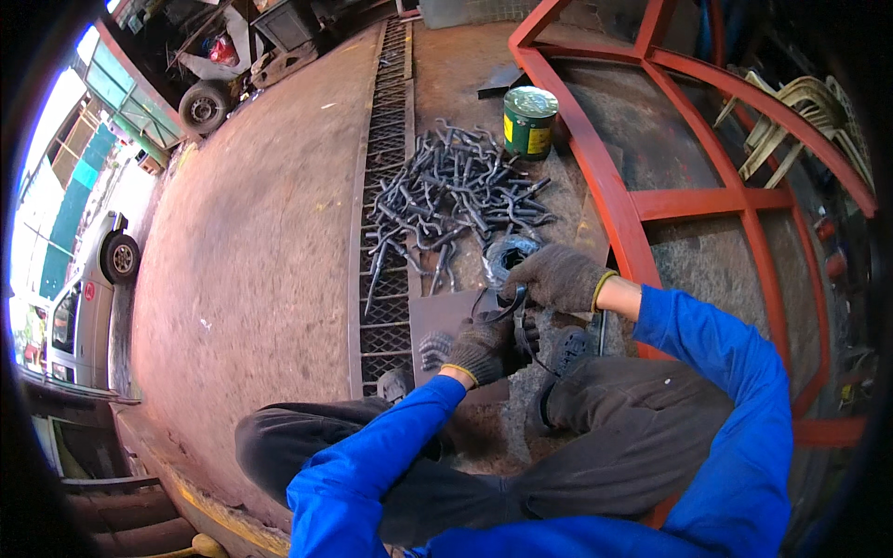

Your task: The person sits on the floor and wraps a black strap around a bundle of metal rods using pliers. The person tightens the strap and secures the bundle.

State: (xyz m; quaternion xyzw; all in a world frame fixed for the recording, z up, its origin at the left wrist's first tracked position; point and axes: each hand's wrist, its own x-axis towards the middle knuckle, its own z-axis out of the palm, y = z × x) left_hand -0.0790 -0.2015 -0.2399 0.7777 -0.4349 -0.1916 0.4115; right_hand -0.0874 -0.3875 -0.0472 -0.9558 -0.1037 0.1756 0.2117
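Observation:
My left hand (480, 350), in a dark knitted glove, is closed round one part of a thin black strip (528, 346). A little farther off and to the right, my right hand (562, 277), gloved alike, pinches the strip near its upper end. The strip loops down between my knees; whether it is tape or strap I cannot tell. Just beyond my right hand's fingers stands a roll wrapped in shiny clear film (507, 255). Past it lies a heap of bent dark metal rods (456, 186). Several short grey pieces (434, 351) lie in a row beside my left hand.
A green can with a yellow label (530, 123) stands behind the heap. A red-orange metal frame (595, 177) rises on the right, with stacked pale chairs (800, 112) beyond. A metal floor grating (385, 177) runs lengthwise on the left. A van (88, 298) is parked far left.

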